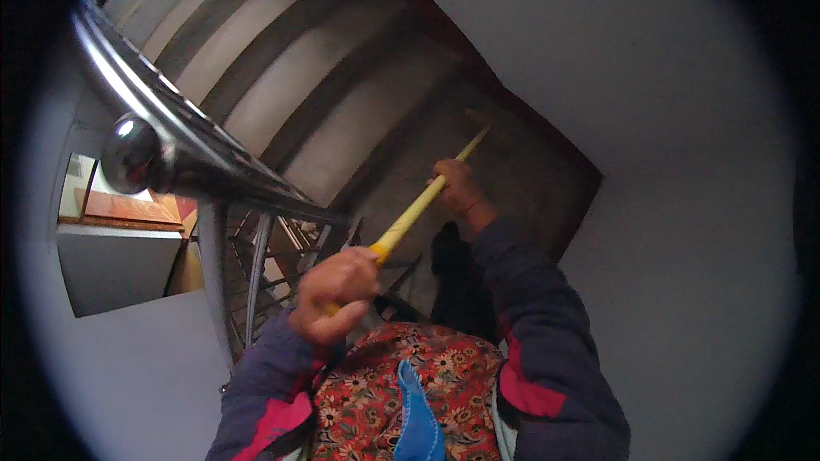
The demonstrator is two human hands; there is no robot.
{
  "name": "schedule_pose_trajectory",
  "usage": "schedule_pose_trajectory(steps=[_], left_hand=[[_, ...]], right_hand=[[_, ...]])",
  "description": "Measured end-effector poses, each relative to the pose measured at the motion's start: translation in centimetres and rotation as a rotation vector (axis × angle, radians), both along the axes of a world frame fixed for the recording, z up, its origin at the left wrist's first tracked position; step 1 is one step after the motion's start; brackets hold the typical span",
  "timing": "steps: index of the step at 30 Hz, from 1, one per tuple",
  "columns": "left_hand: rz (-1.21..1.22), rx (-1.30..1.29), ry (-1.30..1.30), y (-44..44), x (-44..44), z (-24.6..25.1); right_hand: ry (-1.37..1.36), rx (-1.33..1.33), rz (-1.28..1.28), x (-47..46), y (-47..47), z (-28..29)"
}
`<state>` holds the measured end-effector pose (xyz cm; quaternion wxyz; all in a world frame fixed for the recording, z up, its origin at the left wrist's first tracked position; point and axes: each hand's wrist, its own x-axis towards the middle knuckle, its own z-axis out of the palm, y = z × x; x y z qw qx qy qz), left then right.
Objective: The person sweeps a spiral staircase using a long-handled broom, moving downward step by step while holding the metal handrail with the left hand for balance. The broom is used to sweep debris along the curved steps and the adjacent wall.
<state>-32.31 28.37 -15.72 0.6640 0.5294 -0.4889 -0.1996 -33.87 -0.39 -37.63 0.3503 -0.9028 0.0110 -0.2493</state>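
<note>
Both my hands grip one long yellow handle, which slants down and away toward a stair landing. My left hand is closed around its upper end, close to my body. Farther down the shaft, my right hand wraps around it. At the far end a dim yellowish-brown head is against the floor near the dark red skirting. Shadow and blur hide whether it is a broom or a mop.
A shiny metal handrail with a ball end runs along the left. Several concrete steps rise or fall at the upper left; I cannot tell which. A grey wall with dark red skirting bounds the right.
</note>
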Motion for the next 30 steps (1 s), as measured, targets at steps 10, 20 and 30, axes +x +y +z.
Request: schedule_pose_trajectory(steps=[10, 20, 30], left_hand=[[0.01, 0.213, 0.043, -9.2, -0.6, -7.0], [0.424, 0.043, 0.173, 3.9, -1.1, 6.7], [0.14, -0.214, 0.079, 9.7, -0.3, 12.7]], right_hand=[[0.005, 0.199, -0.144, -1.6, -7.1, -10.7], [0.123, 0.187, 0.024, -0.8, 12.3, -1.2], [-0.106, 0.27, 0.056, -2.9, 19.0, 7.1]])
